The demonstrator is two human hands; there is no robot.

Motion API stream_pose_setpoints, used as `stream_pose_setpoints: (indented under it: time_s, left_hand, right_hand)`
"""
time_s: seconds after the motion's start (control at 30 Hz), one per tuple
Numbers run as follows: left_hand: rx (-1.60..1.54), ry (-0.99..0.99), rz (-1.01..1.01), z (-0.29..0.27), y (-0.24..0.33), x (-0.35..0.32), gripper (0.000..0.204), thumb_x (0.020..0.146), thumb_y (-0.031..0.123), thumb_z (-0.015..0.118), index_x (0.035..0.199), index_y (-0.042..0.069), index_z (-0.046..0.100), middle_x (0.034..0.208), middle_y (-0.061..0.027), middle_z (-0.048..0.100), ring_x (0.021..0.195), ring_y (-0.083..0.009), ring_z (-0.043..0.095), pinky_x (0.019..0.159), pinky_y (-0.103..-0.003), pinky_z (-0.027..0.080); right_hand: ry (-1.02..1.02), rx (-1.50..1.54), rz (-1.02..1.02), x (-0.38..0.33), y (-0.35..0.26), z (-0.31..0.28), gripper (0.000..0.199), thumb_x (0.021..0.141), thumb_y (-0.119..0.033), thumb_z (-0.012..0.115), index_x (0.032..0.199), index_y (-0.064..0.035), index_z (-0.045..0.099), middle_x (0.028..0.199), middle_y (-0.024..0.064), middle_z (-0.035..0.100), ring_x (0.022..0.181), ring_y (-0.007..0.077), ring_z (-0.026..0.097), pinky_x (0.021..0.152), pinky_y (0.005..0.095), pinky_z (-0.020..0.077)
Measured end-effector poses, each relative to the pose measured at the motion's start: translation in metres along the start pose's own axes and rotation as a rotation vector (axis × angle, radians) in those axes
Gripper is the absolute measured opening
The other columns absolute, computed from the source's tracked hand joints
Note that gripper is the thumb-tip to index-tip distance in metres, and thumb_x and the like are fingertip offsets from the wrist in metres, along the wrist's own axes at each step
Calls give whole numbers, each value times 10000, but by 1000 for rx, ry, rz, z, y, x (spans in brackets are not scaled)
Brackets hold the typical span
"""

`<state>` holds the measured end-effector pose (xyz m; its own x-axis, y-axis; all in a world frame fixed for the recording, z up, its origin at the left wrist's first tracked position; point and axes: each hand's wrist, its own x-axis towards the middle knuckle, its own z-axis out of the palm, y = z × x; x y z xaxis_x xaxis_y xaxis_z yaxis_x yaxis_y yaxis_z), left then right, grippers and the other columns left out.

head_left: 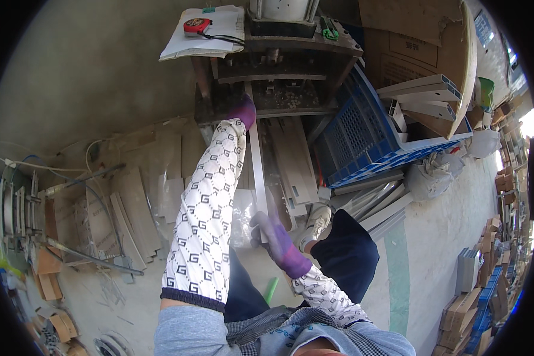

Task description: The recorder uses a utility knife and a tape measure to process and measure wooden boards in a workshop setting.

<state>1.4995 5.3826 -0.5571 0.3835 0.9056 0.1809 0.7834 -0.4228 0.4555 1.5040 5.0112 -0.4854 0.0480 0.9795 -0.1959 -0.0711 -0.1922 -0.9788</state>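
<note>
A long, narrow white metal profile (257, 163) runs from the bed of a dark punch press (267, 111) back toward my body. My left hand (243, 111), in a purple glove, is closed at its far part, right at the press's front edge; the fingertips are partly hidden. Around the near end of the profile my right hand (277, 237) is closed, in a purple glove with grey fingers. Small round metal slugs (299, 99) lie scattered on the press bed, right of the profile. Where the profile's far tip sits under the press is hard to make out.
On the press top lie papers (178, 44), a red tape measure (197, 26) and a green-handled tool (329, 28). A blue crate (362, 130) with white profiles (421, 89) stands at right. More profiles (291, 160) lie below the press; cardboard (139, 213) lies left.
</note>
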Motion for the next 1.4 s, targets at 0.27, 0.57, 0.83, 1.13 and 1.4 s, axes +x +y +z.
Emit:
stream_pose_setpoints:
  time_s: [0.27,0.57,0.83,1.13,1.4]
  left_hand:
    - [-130,-180,-203,0,30,-54,531,1028,299,289,1484,26,300,1285,-316,561,1143,-444,589,983,-514,472]
    - [-1287,-179,-504,-22,69,-189,658,904,463,676,1215,-108,573,1094,-166,679,992,-227,637,898,-325,491]
    - [-1276,43,-292,40,72,-159,341,943,252,651,1117,-39,617,1012,-112,696,895,-177,627,819,-326,486]
    - [-1008,340,-307,80,56,-153,361,950,314,629,1009,-40,591,912,-139,656,868,-215,618,839,-352,481]
    - [-1146,95,-644,14,83,-208,640,876,449,696,1211,-52,478,1070,-184,622,952,-266,614,876,-391,486]
  right_hand:
    - [28,-421,-428,-13,96,-16,777,1045,-352,434,1573,-69,-62,884,77,549,636,125,491,628,285,469]
    - [30,0,-64,-47,61,-57,920,943,-328,634,1578,-45,30,1500,215,397,1403,249,376,1131,357,318]
    - [212,-222,-143,17,48,-93,830,958,-415,620,1578,-92,173,1550,156,361,1407,202,352,1138,314,284]
    - [165,-62,-114,37,52,-91,749,994,-427,561,1574,-110,207,1514,189,407,1410,226,368,1138,330,290]
    - [200,-174,-106,92,6,-84,717,987,-241,575,1577,-99,192,1475,152,456,1302,172,460,1082,287,354]
